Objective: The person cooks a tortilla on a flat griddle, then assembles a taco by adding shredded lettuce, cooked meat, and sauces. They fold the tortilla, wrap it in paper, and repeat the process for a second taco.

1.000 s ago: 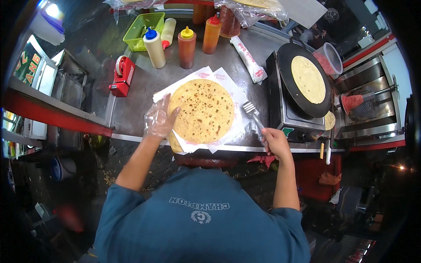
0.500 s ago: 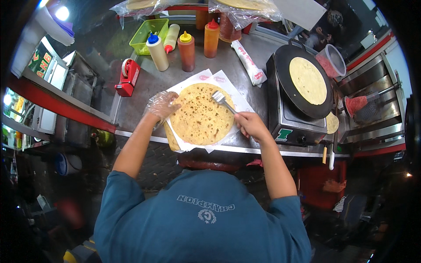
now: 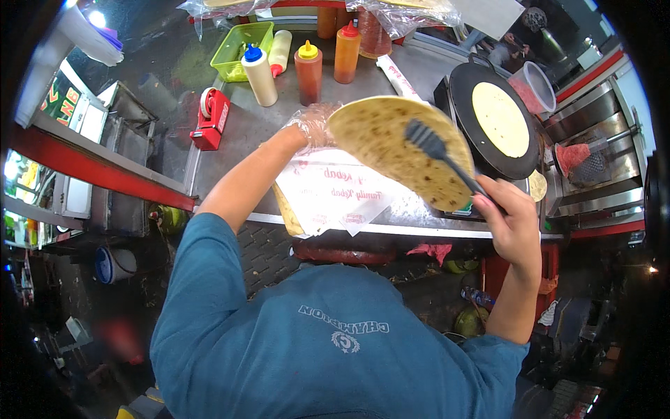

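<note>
A round browned flatbread (image 3: 391, 150) is lifted off the counter and tilted, slightly blurred. My right hand (image 3: 508, 213) closes round the handle of metal tongs (image 3: 427, 140), whose slotted head lies across the bread's upper face. Any lower arm of the tongs is hidden beneath the bread. In a clear plastic glove, my left hand (image 3: 314, 127) is at the flatbread's left edge, fingers closed there and partly hidden. Printed white wrapping papers (image 3: 335, 188) lie on the counter below, with another pale flat sheet (image 3: 287, 209) sticking out under their left side.
Right of my hands, a black round griddle (image 3: 488, 143) holds a pale flatbread (image 3: 501, 119). Squeeze bottles (image 3: 308, 75) and a green basket (image 3: 244, 47) stand behind. A red tape dispenser (image 3: 211, 120) sits left; a wrapped roll (image 3: 396, 77) lies near the griddle.
The flatbread has risen off the papers, tilting and moving right. My right hand has moved right with the tongs; my left hand has moved up and right. The papers are now uncovered.
</note>
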`<state>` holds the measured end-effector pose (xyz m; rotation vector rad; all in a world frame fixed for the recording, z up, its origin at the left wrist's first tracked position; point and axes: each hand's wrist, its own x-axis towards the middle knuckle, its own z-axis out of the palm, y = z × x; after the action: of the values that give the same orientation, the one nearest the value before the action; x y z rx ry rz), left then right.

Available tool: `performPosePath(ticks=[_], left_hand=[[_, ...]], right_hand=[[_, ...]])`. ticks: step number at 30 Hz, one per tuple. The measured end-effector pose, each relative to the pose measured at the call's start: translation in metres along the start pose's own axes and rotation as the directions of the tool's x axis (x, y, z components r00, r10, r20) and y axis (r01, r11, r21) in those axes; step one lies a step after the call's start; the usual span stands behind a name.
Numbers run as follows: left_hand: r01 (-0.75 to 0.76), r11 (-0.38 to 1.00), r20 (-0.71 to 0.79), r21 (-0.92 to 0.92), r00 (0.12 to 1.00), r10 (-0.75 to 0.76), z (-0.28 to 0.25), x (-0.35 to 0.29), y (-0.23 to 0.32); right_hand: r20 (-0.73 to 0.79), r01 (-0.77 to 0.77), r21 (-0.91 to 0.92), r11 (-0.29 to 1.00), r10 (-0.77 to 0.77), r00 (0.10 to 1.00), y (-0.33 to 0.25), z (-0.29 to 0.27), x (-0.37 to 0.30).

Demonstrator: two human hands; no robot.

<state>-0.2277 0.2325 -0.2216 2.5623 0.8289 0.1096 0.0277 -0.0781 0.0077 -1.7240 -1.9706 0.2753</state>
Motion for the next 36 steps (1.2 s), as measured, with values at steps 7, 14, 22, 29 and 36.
performPosePath(ticks=[7,14,22,29,36], left_hand=[[-0.100,0.963,-0.174,-0.250,0.983,0.057,0.010,-0.030,-0.056],[0.122,0.992,-0.034,-0.029,0.992,-0.123,0.012,-0.085,0.026],[0.139,0.990,-0.517,0.007,0.848,-0.115,0.012,-0.061,0.007],[0.067,0.991,-0.132,0.116,0.990,-0.052,0.021,-0.029,-0.002],[0.492,0.750,0.468,-0.442,0.840,-0.275,0.018,-0.065,0.008]], right_hand=[[-0.173,-0.296,0.434,0.851,0.401,0.899,0.010,0.001,-0.070],[-0.060,-0.329,0.753,0.570,0.557,0.828,0.029,0.024,-0.100],[0.018,-0.351,0.823,0.447,0.597,0.802,0.046,0.040,-0.109],[-0.002,-0.354,0.805,0.476,0.599,0.801,0.053,0.049,-0.107],[-0.044,-0.297,0.839,0.455,0.601,0.798,0.056,0.058,-0.116]])
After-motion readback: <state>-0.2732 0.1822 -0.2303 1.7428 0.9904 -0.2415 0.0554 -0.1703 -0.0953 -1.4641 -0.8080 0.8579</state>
